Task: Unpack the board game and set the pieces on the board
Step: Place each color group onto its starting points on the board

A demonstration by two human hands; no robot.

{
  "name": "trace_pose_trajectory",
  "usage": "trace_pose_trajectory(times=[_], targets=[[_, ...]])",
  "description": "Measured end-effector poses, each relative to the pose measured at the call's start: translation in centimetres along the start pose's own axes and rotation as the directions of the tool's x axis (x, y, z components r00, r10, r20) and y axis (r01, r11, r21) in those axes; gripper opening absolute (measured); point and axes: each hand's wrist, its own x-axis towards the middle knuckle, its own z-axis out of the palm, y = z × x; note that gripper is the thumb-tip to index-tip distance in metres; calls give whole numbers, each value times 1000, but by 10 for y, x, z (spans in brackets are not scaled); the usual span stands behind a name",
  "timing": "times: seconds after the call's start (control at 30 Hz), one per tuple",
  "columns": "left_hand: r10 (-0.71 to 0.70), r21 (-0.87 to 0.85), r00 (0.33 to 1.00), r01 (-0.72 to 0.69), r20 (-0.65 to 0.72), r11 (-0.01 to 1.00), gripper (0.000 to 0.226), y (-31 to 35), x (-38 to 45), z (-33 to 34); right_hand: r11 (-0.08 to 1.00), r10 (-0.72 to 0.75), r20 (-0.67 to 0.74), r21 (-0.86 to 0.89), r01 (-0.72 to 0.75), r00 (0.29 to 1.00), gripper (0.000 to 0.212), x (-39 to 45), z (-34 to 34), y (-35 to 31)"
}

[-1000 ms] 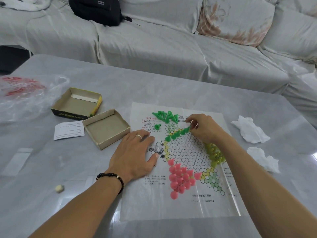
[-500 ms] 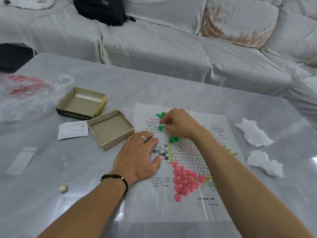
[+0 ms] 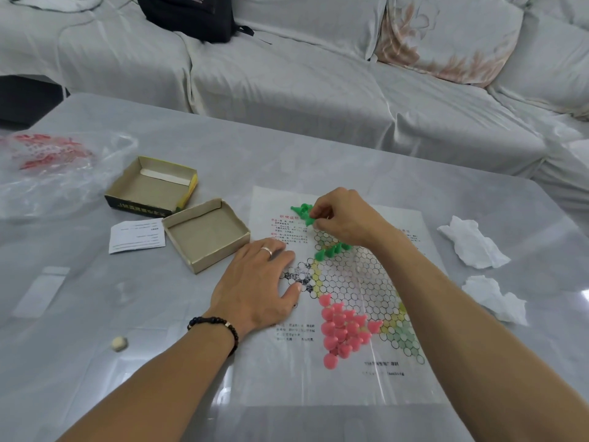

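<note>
Grey marble-patterned glossy table (image 3: pixel 95 362), reflecting light along the near edge. Behind its far edge, a sofa (image 3: pixel 318 90) under pale grey covers, with a floral cushion (image 3: pixel 446 43) toward the right and a black backpack (image 3: pixel 191 14) resting on the seat at the left.

Near the table's middle, a thin paper game board (image 3: pixel 344 387) printed with a hexagon grid, lying flat. Left hand (image 3: pixel 255 288) spread flat, fingers straight, pressing the board's left edge (a ring on one finger, a beaded bracelet (image 3: pixel 216 327) at the wrist). Right hand (image 3: pixel 344 218) over the board's far left corner, fingers curled, pinching one of the green pieces (image 3: pixel 301 210) heaped there. More green ones lined in a short row (image 3: pixel 331 250) just below that hand. Pink pieces (image 3: pixel 342 330) clustered at the board's near side, on and beside the grid.

Left of the board, two open cardboard box halves: one (image 3: pixel 207 234) touching the board's left edge, the other (image 3: pixel 153 186) further back. A white paper slip (image 3: pixel 137 236) beside them. Crumpled clear plastic bag (image 3: pixel 47 173) with red print at the table's left edge. A small pale die (image 3: pixel 119 342) near the left forearm. Two crumpled tissues (image 3: pixel 471 244) toward the right edge.
</note>
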Motion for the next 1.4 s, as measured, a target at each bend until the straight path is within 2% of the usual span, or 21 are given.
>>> trace_pose_trajectory(times=[0.2,0.43,0.87,0.97,1.17,1.3,1.4], targets=[[-3,-6,1000,3,2,1000,48,1,0,-2,994,5,61,-112,2,998,29,-8,-8,5],[-6,0,1000,6,1,1000,48,0,0,-1,988,21,129,-154,-1,991,15,-7,-4,1],[-6,9,1000,6,-1,1000,48,0,1,0,988,19,159,-157,6,987,15,-9,2,3],[-5,7,1000,5,3,1000,47,0,1,-1,993,12,122,-120,3,992,20,-11,-6,4],[4,11,1000,-4,5,1000,48,1,1,-2,991,81,-102,-96,-91,991,29,-5,-13,22],[3,9,1000,-3,2,1000,49,1,1,-3,989,86,-83,-110,-95,993,33,4,1,21],[-2,-5,1000,2,-5,1000,49,2,0,-3,989,68,-80,-125,-78,994,27,9,10,17]])
